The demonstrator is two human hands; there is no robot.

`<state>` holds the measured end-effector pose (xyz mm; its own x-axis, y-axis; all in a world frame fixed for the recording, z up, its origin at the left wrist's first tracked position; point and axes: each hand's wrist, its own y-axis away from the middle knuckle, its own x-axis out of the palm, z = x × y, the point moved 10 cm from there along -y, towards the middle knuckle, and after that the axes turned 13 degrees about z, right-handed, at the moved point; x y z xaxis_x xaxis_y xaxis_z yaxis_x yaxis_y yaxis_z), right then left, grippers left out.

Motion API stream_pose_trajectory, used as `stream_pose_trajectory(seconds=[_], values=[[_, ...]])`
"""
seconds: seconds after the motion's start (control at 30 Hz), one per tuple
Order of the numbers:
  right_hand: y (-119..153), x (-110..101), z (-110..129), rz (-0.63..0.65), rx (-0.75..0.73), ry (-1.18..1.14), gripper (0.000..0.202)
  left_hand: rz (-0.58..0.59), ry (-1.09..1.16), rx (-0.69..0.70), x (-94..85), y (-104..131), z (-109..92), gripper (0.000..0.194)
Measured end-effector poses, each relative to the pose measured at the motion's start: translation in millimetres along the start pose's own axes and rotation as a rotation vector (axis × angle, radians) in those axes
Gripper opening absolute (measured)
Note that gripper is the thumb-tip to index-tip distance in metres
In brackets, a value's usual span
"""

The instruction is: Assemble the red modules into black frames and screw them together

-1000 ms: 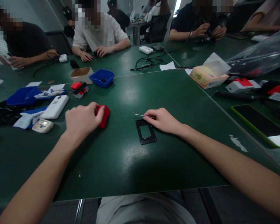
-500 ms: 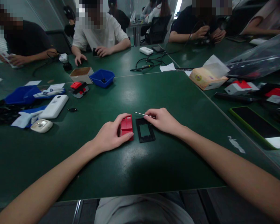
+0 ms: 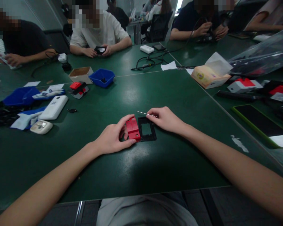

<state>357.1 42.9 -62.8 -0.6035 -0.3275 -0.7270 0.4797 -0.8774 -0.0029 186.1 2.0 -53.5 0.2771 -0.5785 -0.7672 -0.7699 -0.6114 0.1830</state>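
We saw a green table [image 3: 179, 103] scattered with odds and ends. On the left lay a white device [image 3: 53, 107] beside a smaller pale gadget [image 3: 41, 126], with a blue bag [image 3: 19, 96] behind them. Further back a small cardboard box [image 3: 81, 74] stood just beside a blue tray [image 3: 102, 77], and a red and black part [image 3: 78, 88] lay in front of the box. On the right a tissue box [image 3: 208, 76] sat near a phone in a green case [image 3: 261, 125]. A black cable [image 3: 148, 62] coiled near a white adapter [image 3: 147, 49]. Other people sat along the far side.
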Motion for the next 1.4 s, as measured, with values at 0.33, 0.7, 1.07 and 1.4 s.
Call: stream_pose_trajectory(seconds=[0.33,0.7,1.07,1.4], values=[[0,2,-1,-0.02,0.014,-0.029,0.024,-0.009,0.05,0.015,-7.3,-2,4,0.088],[1,3,1,-0.007,0.009,-0.005,0.024,-0.575,-0.58,-0.591,-178.3,108,137,0.081],[1,3,3,0.013,0.016,0.013,0.025,-0.293,-0.5,-0.557,-129.7,58,141,0.068],[1,2,1,0.017,0.008,0.01,0.026,-0.068,-0.405,-0.04,-25.1,-8,30,0.048]])
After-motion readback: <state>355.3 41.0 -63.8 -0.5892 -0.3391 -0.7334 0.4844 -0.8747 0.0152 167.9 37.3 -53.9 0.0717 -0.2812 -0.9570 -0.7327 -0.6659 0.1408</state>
